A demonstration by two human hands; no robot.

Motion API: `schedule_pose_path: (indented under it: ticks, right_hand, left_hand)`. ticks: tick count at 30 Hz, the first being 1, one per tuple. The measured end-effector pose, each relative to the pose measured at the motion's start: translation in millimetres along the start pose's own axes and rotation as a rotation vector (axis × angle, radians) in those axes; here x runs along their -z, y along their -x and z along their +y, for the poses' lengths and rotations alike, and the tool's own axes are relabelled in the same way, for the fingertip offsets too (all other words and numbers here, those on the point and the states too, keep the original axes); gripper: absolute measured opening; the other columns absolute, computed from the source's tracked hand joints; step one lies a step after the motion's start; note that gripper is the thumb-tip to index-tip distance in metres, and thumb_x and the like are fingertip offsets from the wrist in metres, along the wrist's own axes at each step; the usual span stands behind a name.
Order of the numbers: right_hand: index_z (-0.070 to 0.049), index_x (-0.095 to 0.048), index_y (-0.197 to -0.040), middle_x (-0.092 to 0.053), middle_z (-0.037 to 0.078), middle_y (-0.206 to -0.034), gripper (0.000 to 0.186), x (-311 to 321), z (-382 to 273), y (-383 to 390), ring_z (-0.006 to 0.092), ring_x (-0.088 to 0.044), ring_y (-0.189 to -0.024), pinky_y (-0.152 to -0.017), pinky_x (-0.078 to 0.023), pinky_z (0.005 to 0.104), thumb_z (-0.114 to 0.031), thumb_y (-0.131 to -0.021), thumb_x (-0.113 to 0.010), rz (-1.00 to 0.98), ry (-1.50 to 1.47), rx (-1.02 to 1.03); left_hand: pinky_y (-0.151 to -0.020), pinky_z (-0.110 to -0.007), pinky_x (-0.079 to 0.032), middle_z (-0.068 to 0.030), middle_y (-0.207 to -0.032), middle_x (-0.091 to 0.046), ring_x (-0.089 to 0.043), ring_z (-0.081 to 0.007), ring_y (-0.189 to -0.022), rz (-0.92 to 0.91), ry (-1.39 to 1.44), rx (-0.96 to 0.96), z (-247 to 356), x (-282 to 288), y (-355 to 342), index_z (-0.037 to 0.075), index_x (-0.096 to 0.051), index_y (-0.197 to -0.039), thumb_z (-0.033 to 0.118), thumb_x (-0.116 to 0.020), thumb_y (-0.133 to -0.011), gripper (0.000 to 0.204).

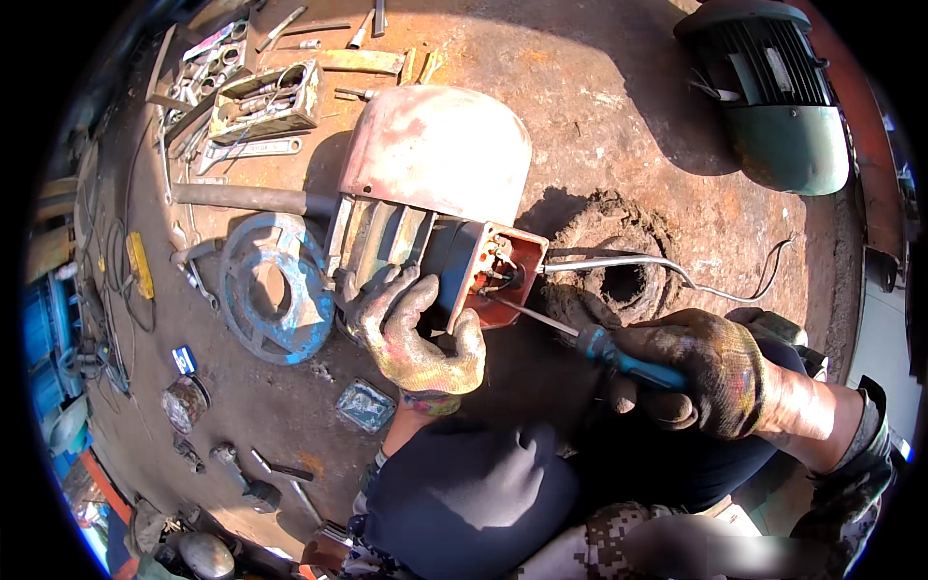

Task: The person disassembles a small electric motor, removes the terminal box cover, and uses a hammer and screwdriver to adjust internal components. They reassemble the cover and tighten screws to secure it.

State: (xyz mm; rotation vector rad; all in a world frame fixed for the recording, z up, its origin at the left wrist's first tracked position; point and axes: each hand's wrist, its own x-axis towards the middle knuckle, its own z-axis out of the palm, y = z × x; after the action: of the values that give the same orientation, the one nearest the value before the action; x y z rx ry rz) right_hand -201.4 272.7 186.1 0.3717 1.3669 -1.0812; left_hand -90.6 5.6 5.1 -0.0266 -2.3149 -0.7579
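Your motor [435, 150] sits mid-span on the rusty work surface [585, 106], its red terminal box [527, 275] open toward you. Inside: pale terminals and wire ends, detail too small to sort. Your right grip [701, 372] is closed round the blue handle of a screwdriver [599, 346], blade reaching into the box. Your left grip [425, 338] is half curled, fingertips on the finned body, thumb at the box's lower wall; can't tell if it's clamping.

Far-left corner: metal tray [280, 124] full of sockets, beside an angle-iron frame [159, 68] with rings and tools in it. A wrench [261, 148] lies just nearer than the tray. Toward the near-left corner: round jar [186, 404] and, nearer your left wrist, a small clear-topped box [365, 404]; contents unclear in both.

Blue flange [304, 261] lies flat just left of the motor. Grey cable [667, 266] runs from the box across a dirt-caked ring [604, 232]; both crowd the box's right side. Your dark knee [474, 503] hides part of the near edge. Green second motor [788, 145] sits at the far-right corner.

Its pale nameplate [778, 70] and the blue-white packet [184, 360] on the left: print not legible.
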Motion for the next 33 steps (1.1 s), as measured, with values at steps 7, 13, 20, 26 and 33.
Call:
schedule_pose_path:
  ticks: [7, 13, 20, 26, 33]
  right_hand:
    - [-0.008, -0.051, -0.159, -0.074, 0.016, -0.128, 0.066, -34.3, 0.9, 10.0, 0.0281, -0.077, -0.104, -0.084, -0.062, 0.0401, -0.02, -0.098, -0.074, 0.374, 1.012, 0.434]
    - [-0.007, -0.06, -0.15, -0.071, 0.018, -0.129, 0.057, -47.3, 13.6, 16.2, 0.0328, -0.075, -0.093, -0.076, -0.061, 0.0434, -0.016, -0.094, -0.068, 0.354, 1.631, 0.502]
    - [0.0, -0.069, -0.136, -0.076, 0.016, -0.12, 0.034, -14.3, 8.4, -6.3, 0.0154, -0.077, -0.09, -0.069, -0.06, 0.0281, -0.001, -0.103, -0.063, 0.048, 0.49, 0.443]
    - [-0.001, -0.056, -0.15, -0.071, 0.016, -0.099, 0.054, -38.3, 18.7, 8.7, 0.0362, -0.073, -0.086, -0.074, -0.06, 0.0464, -0.015, -0.098, -0.06, 0.434, 1.498, 0.708]
    - [0.004, -0.063, -0.133, -0.07, 0.024, -0.117, 0.05, -48.6, 45.7, 1.2, 0.0359, -0.071, -0.09, -0.066, -0.056, 0.0449, -0.023, -0.091, -0.061, 0.444, 2.17, 0.92]
  left_hand:
    - [-0.106, -0.053, -0.048, -0.0197, -0.12, -0.063, -0.064, -0.0387, -0.115, 0.002, -0.001, 0.073, 7.0, -0.3, -1.3, -0.006, -0.067, -0.12, 0.027, -0.076, -0.095, 0.042]
    - [-0.108, -0.052, -0.047, -0.0187, -0.119, -0.065, -0.064, -0.0379, -0.114, 0.036, 0.022, 0.028, 9.0, -3.3, -4.3, -0.003, -0.068, -0.12, 0.027, -0.078, -0.094, 0.041]
    - [-0.1, -0.05, -0.054, -0.02, -0.116, -0.065, -0.068, -0.0379, -0.108, 0.097, -0.05, 0.047, -1.3, 2.8, 3.2, -0.006, -0.067, -0.114, 0.026, -0.075, -0.097, 0.037]
    - [-0.112, -0.057, -0.045, -0.0145, -0.116, -0.065, -0.066, -0.0363, -0.113, 0.147, 0.081, 0.14, 8.3, -16.6, 5.0, 0.002, -0.071, -0.112, 0.038, -0.079, -0.096, 0.041]
    - [-0.12, -0.066, -0.035, -0.015, -0.117, -0.067, -0.064, -0.0368, -0.114, 0.136, 0.069, 0.14, 3.4, -14.8, 11.8, 0.002, -0.07, -0.112, 0.041, -0.077, -0.097, 0.042]
